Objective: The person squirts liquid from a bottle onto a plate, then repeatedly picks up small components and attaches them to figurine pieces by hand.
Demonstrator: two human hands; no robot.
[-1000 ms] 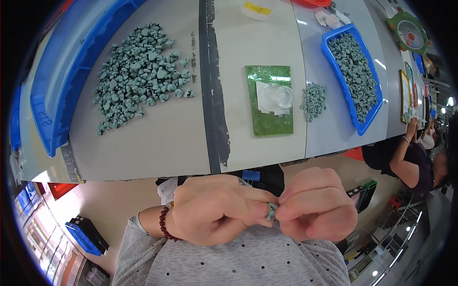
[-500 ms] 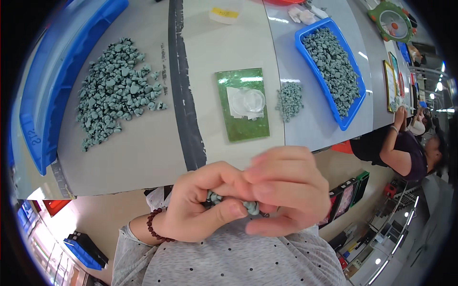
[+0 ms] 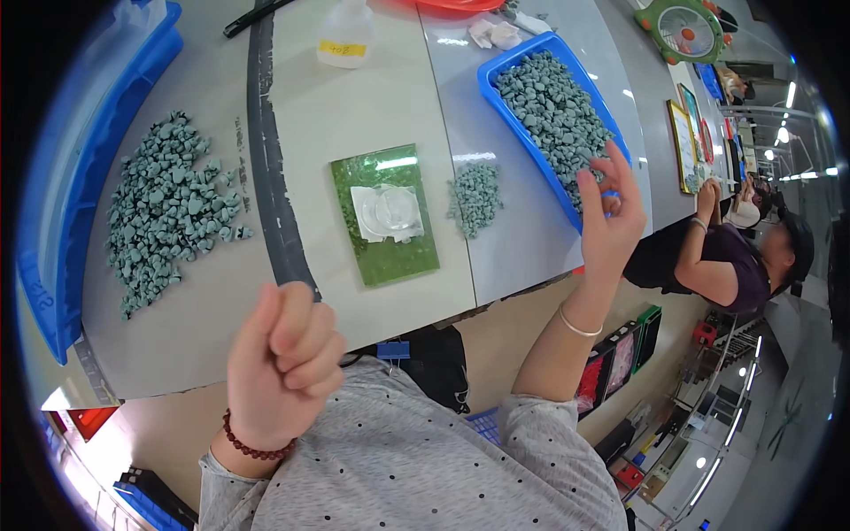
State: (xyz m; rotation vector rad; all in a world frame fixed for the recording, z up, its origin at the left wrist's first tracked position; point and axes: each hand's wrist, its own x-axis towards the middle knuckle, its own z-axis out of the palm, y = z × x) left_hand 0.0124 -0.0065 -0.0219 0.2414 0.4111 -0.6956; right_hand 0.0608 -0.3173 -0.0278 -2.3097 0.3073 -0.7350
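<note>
Surface point(image 3: 297, 115) carries a blue tray point(image 3: 534, 155) and, at left, a loose heap point(image 3: 164, 217). Right hand point(image 3: 615, 221) at tray's near end, fingers point(image 3: 629, 181) partly spread; left hand point(image 3: 288, 358) fisted, fingers curled tight. Contents undeterminable for both. Grey-green pieces point(image 3: 544, 102) fill the tray.

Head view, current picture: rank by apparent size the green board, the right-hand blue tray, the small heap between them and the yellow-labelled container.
Largest to smallest:
1. Blue tray
2. Green board
3. Small heap and yellow-labelled container: too alike to rank
</note>
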